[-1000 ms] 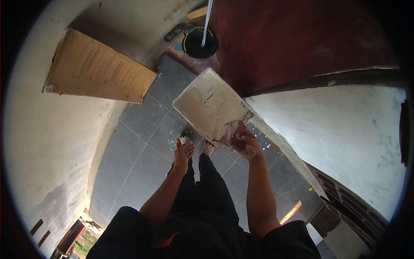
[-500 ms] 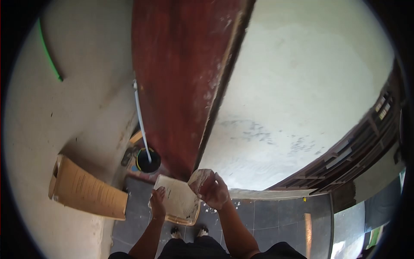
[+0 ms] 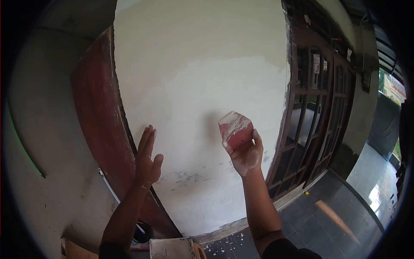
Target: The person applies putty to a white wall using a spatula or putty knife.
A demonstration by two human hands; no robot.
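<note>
My right hand (image 3: 247, 156) grips a flat red putty spreader (image 3: 239, 137) from below, its edge facing up. White putty (image 3: 235, 121) coats the upper part of the blade, and some is smeared on my palm and fingers. In front of the spreader is a pale wall (image 3: 202, 86), with a darker, damp-looking area higher up and dark marks lower down. My left hand (image 3: 148, 159) is raised with its fingers stretched upward and thumb apart, holding nothing. It overlaps the border between the wall and a dark red door (image 3: 92, 95).
A putty-stained white container (image 3: 171, 249) stands on the dark tiled floor, with white crumbs (image 3: 224, 247) beside it. At lower left is a cardboard box (image 3: 77, 250). Brown glazed doors (image 3: 308, 112) line the right; a wooden strip (image 3: 336, 222) lies on the floor.
My view has tilted up from the floor to the wall. Both hands have risen from above the container, the right one bringing the putty spreader in front of the wall.
</note>
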